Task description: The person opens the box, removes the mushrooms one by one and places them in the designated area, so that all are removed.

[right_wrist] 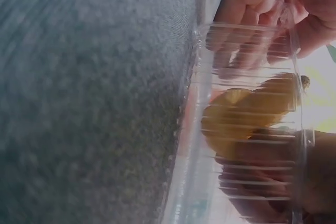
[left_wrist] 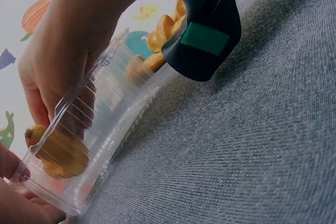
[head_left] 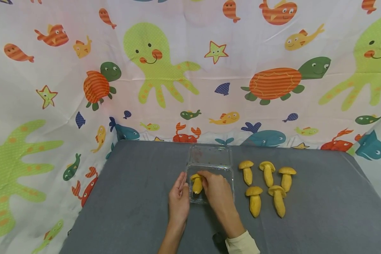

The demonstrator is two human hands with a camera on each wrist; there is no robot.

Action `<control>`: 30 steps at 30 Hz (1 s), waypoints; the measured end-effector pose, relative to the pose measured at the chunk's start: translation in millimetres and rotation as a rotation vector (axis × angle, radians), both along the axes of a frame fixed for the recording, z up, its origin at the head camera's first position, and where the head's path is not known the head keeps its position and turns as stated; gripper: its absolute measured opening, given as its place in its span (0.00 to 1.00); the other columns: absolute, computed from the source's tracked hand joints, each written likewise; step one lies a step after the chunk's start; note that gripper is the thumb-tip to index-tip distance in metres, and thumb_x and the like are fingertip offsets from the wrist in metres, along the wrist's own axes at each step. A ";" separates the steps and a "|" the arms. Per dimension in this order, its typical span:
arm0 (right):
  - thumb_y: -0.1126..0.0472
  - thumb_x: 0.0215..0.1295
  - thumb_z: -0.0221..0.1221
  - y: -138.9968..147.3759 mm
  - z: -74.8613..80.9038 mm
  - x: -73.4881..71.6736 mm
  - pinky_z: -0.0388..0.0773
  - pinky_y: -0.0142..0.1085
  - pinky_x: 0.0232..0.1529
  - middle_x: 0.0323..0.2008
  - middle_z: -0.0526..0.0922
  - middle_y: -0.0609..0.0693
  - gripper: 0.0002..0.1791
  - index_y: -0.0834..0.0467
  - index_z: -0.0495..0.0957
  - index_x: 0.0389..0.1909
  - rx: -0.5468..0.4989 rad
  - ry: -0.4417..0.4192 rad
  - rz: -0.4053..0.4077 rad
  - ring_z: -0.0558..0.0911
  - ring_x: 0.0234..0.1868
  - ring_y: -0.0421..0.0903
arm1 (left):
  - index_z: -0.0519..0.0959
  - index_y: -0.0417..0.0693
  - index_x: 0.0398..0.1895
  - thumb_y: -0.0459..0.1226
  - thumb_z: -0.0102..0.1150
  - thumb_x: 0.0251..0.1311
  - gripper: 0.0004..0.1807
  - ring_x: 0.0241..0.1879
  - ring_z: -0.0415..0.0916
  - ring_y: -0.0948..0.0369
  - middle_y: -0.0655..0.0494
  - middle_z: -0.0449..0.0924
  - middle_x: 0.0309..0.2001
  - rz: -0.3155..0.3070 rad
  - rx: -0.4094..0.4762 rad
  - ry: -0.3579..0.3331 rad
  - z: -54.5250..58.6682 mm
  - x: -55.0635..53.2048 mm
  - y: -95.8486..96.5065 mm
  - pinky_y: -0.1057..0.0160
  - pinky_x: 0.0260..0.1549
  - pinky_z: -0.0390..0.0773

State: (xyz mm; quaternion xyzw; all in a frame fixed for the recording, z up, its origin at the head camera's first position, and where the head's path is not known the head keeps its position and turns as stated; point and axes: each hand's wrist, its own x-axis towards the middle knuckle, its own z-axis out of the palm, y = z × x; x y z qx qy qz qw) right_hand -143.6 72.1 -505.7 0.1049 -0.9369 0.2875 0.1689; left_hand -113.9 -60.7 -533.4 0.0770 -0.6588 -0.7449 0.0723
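A yellow mushroom [head_left: 197, 186] is inside a clear plastic clamshell box [head_left: 233, 187], its lid [head_left: 209, 155] tipped back away from me. My right hand [head_left: 219, 192] reaches into the box and grips the mushroom near its cap; some of those fingers are blurred behind ribbed plastic. In the left wrist view the stem end of the mushroom [left_wrist: 63, 153] points up near the rim. My left hand [head_left: 179, 201] steadies the box at its left side, pinching the wall between the thumb over the rim and the fingers outside.
Several more yellow mushrooms [head_left: 255, 203] lie in two rows on the grey cloth [head_left: 133, 197] to the right of the box. A dark strap with a green patch [left_wrist: 205, 39] is around the right wrist. Behind the table hangs a sea-animal curtain [head_left: 184, 67].
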 end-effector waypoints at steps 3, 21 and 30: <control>0.66 0.69 0.69 2.0 1.4 0.5 0.83 0.47 0.24 0.34 0.92 0.52 0.10 0.52 0.92 0.48 -0.006 0.019 -0.013 0.88 0.26 0.51 | 0.62 0.34 0.80 0.27 0.46 0.80 0.28 0.79 0.59 0.51 0.43 0.66 0.78 0.001 -0.002 0.000 -0.6 0.3 -0.2 0.52 0.76 0.60; 0.66 0.68 0.70 16.4 17.0 3.3 0.75 0.31 0.21 0.35 0.92 0.52 0.11 0.54 0.91 0.49 -0.053 -0.003 -0.023 0.76 0.19 0.37 | 0.63 0.33 0.79 0.27 0.47 0.79 0.28 0.78 0.62 0.50 0.41 0.67 0.77 0.033 -0.045 -0.006 0.5 0.7 2.3 0.49 0.76 0.63; 0.67 0.69 0.69 24.7 22.1 5.9 0.86 0.37 0.29 0.41 0.92 0.52 0.13 0.53 0.91 0.51 -0.100 0.003 -0.032 0.87 0.30 0.44 | 0.64 0.33 0.79 0.26 0.47 0.79 0.28 0.78 0.62 0.50 0.42 0.68 0.77 0.047 -0.017 0.006 0.5 0.6 3.8 0.58 0.74 0.63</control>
